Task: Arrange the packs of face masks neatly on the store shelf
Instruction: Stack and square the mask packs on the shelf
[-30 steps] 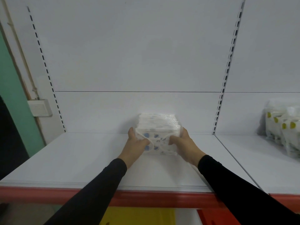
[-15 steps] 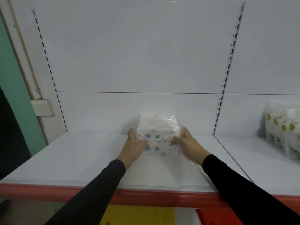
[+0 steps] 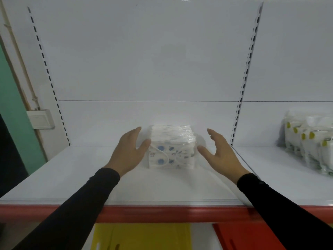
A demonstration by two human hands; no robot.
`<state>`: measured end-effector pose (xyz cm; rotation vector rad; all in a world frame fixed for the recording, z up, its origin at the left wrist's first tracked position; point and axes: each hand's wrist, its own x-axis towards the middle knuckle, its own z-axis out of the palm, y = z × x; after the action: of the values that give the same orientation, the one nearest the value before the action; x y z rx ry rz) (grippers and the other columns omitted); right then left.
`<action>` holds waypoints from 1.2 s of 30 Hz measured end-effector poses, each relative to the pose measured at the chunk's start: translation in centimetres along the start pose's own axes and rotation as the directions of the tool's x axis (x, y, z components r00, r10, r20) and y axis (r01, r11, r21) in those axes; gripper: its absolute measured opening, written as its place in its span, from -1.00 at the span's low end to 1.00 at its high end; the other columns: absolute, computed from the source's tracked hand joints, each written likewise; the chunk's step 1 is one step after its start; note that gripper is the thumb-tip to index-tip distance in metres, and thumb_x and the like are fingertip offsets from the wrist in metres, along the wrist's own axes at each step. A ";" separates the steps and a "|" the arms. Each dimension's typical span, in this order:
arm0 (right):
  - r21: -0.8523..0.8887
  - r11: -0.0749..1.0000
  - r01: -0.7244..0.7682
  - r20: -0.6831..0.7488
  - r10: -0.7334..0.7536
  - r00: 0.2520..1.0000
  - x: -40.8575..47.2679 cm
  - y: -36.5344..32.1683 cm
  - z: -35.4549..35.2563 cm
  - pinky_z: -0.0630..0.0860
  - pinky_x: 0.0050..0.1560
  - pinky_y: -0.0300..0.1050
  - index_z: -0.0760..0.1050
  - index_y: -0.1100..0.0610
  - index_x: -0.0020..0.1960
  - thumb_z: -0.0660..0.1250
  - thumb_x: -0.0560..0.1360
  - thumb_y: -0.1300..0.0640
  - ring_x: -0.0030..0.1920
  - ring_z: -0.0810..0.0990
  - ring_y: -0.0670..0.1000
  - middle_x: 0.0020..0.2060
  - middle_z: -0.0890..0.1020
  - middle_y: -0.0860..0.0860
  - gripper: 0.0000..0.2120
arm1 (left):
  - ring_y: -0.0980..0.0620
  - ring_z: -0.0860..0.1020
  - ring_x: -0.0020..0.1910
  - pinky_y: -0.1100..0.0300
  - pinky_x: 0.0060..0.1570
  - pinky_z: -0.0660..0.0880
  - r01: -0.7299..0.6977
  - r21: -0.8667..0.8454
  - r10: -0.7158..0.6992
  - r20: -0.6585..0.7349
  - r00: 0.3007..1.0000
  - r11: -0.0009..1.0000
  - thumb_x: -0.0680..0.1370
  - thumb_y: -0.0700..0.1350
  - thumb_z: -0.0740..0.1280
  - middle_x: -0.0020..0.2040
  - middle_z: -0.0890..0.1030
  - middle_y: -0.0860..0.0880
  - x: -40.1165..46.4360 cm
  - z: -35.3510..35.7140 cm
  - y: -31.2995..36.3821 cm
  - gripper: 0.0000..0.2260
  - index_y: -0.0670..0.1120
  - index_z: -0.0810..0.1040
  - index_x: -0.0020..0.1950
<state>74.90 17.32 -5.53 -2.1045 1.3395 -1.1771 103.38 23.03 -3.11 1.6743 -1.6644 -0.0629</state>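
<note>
White-wrapped pack of masks (image 3: 172, 148) sitting on shelf (image 3: 72, 177); left hand (image 3: 128, 152) and right hand (image 3: 220, 155) hovering either side, fingers straight, released, gripping nothing.

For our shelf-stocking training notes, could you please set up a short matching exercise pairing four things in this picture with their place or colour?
Things:
1. pack of face masks with blue dots
2. packs with yellow dots
3. left hand
4. shelf front edge

Descriptions:
A. red
B. open, just left of the central pack
C. on the neighbouring shelf bay, far right
D. standing mid-shelf between two open hands

Pairs: 1-D, 2-C, 3-B, 4-A

The right hand is open too, clear of the pack.
</note>
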 end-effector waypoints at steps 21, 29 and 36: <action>-0.683 0.721 -0.115 -0.250 -0.084 0.965 -14.1 5.1 -17.9 0.42 0.31 0.10 0.40 0.24 0.40 0.35 0.54 -0.05 0.38 0.41 0.23 0.41 0.39 0.23 -0.45 | -0.13 0.55 0.21 0.13 0.34 0.28 -0.649 0.044 0.642 0.117 0.758 0.759 0.59 0.10 0.14 0.22 0.61 -0.17 -3.1 10.2 17.3 -0.49 -0.26 0.52 0.32; -0.645 0.752 -0.136 -0.281 -0.068 0.957 -17.2 12.8 -29.1 0.49 0.26 0.15 0.40 0.22 0.40 0.39 0.52 -0.02 0.36 0.44 0.22 0.41 0.40 0.20 -0.46 | -0.07 0.39 0.41 0.12 0.38 0.24 -0.577 0.005 0.572 0.127 0.811 0.817 0.56 0.24 0.01 0.43 0.45 -0.12 -5.3 18.5 29.1 -0.34 -0.17 0.34 0.49; -0.548 0.828 -0.120 -0.218 -0.003 0.976 -15.8 19.0 -35.3 0.37 0.35 -0.02 0.30 0.19 0.48 0.31 0.56 -0.09 0.44 0.35 0.12 0.46 0.33 0.14 -0.41 | 0.00 0.24 0.50 0.11 0.43 0.20 -0.267 -0.104 0.286 0.281 0.916 0.958 0.58 0.24 0.20 0.54 0.26 -0.07 -6.1 24.6 36.2 -0.32 -0.08 0.12 0.58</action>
<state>32.71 26.19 -5.28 -2.3385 2.0406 -1.0963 59.22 21.85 -4.21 1.4170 -2.0860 -0.2343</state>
